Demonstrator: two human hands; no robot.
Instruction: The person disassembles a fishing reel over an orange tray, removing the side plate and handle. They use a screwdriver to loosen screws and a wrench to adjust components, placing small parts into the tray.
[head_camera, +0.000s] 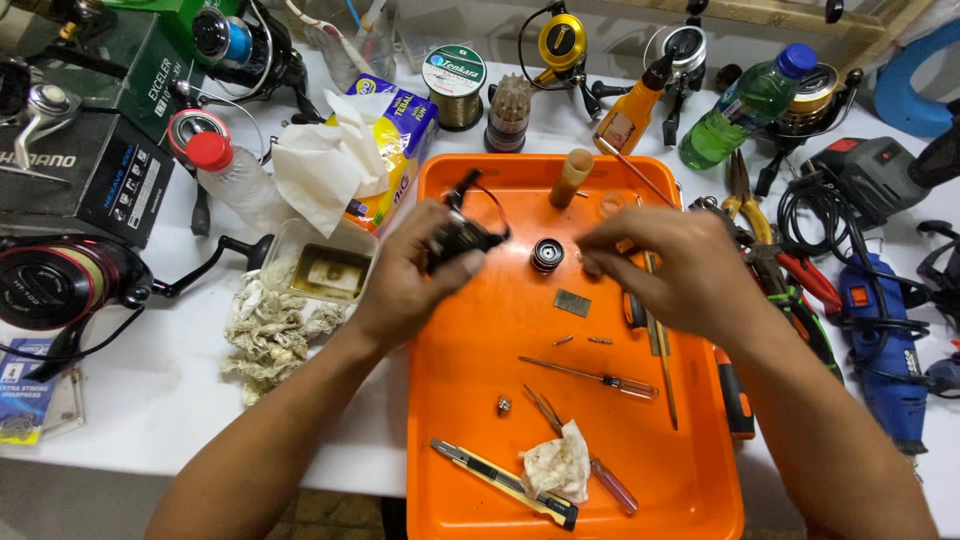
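- A white counter (170, 400) crowded with fishing reels and tools carries an orange tray (500, 330) at its near edge.
- The left hand (410, 285) has its fingers closed around a black reel body (462, 238), held above the tray's far-left part.
- The right hand (672, 268) hovers just beside a small round spool part (547, 255); its fingers are pinched narrow, and I cannot tell whether they hold anything.
- 2 tiny pins (580, 341) lie loose mid-tray; a careless sleeve or tilt could likely scatter them.
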